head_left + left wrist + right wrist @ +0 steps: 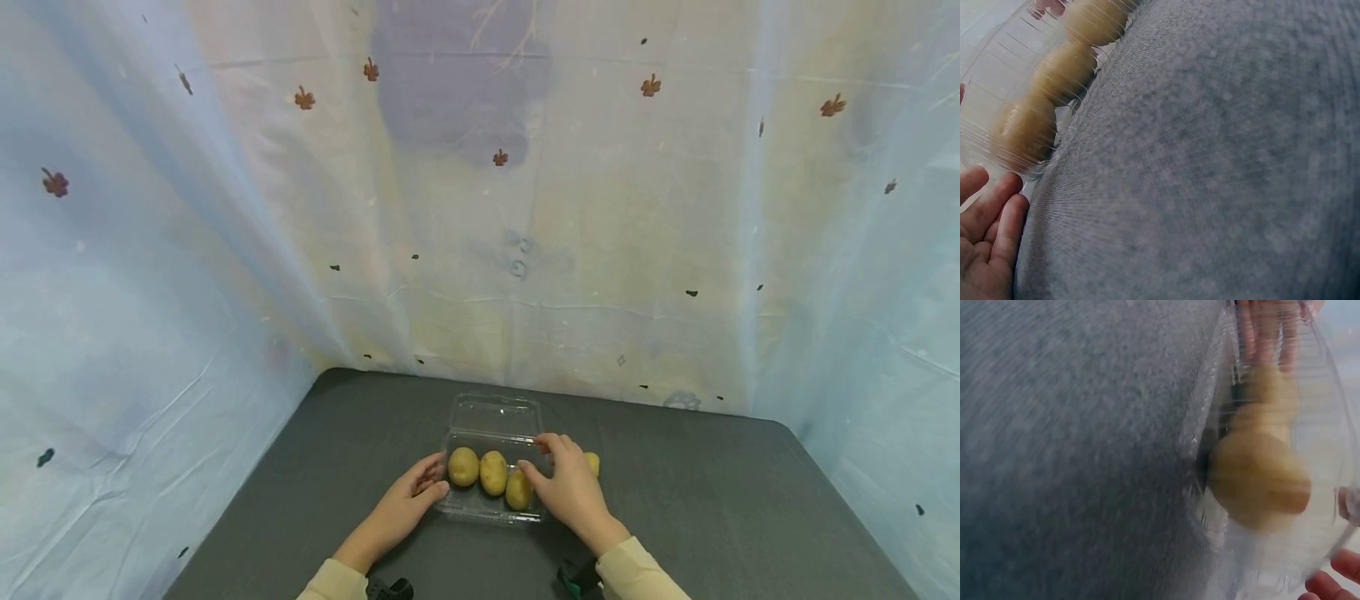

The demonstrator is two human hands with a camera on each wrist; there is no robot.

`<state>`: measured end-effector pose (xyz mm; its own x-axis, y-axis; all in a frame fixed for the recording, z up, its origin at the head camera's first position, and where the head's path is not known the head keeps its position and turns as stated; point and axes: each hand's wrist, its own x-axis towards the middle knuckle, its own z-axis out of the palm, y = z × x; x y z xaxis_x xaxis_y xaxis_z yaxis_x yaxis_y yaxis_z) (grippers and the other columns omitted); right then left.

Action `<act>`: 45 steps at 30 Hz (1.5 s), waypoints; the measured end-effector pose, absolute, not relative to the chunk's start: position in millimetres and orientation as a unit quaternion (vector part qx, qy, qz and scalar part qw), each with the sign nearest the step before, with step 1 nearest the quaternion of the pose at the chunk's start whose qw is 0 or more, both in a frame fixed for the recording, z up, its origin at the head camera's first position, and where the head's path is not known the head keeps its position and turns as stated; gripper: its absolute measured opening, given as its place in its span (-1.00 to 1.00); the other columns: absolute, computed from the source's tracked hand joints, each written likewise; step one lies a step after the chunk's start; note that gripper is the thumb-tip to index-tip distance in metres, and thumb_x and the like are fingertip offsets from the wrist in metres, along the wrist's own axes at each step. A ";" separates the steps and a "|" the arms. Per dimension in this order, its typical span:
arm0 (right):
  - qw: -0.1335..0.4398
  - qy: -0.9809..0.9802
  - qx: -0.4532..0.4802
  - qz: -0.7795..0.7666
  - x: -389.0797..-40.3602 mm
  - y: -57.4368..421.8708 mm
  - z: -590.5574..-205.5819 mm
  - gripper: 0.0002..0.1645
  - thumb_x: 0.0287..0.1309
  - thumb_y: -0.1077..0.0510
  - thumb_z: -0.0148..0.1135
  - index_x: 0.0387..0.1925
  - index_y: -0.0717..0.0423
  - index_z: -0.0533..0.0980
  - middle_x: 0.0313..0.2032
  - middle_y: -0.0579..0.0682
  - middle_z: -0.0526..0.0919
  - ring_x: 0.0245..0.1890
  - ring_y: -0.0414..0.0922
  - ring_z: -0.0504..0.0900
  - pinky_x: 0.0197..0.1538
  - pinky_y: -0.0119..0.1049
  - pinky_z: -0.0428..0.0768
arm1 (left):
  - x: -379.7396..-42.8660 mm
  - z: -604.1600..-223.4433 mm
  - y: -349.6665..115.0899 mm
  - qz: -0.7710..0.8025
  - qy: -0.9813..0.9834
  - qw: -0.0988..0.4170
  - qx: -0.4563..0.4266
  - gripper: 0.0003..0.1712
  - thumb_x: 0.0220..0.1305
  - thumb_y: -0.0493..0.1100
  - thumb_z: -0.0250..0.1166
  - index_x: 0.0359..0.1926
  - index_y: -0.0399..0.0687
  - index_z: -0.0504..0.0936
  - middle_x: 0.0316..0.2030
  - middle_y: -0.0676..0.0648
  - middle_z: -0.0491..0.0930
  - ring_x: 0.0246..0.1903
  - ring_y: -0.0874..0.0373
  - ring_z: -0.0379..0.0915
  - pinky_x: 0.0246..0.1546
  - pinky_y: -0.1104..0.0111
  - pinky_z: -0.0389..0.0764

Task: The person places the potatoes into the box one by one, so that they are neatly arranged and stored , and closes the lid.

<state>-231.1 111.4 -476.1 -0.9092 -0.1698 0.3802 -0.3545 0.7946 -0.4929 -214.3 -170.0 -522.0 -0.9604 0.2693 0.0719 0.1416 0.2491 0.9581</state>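
A clear plastic clamshell box (480, 510) lies on the table, its lid (497, 415) folded back behind it. Three potatoes (493, 473) sit in a row inside the base. My left hand (401, 507) is at the box's left side, fingertips against the wall and thumb by the near left corner. Over the right end is my right hand (576, 487), thumb near the rightmost potato (518, 490) and fingers spread toward the back rim. Its fingertips (1325, 584) show beside the clear wall in the right wrist view. Neither hand holds a potato.
Another yellow rounded thing (592, 463), partly hidden behind my right hand, is on the dark grey table (690, 508). A patterned curtain (465, 325) stands along the back and both sides. Dark straps (390, 589) show near my wrists.
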 end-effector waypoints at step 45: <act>0.141 -0.948 0.084 0.273 -214.7 189.5 -495.3 -0.55 0.12 -0.12 0.39 -0.04 0.02 0.57 -0.16 -0.09 0.60 -0.17 -0.07 0.57 -0.10 -0.10 0.57 | -215.5 -527.4 -170.6 0.580 0.804 0.040 0.122 -0.38 0.41 0.10 0.14 0.35 -0.12 0.36 0.29 -0.16 0.38 0.26 -0.08 0.29 0.23 -0.03 0.33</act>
<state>-214.7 189.5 -495.3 -0.9461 -0.0834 0.3130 -0.2370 0.8369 -0.4934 -215.5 -170.6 -527.4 -0.9670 0.2430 0.0763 0.1491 0.2974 0.9430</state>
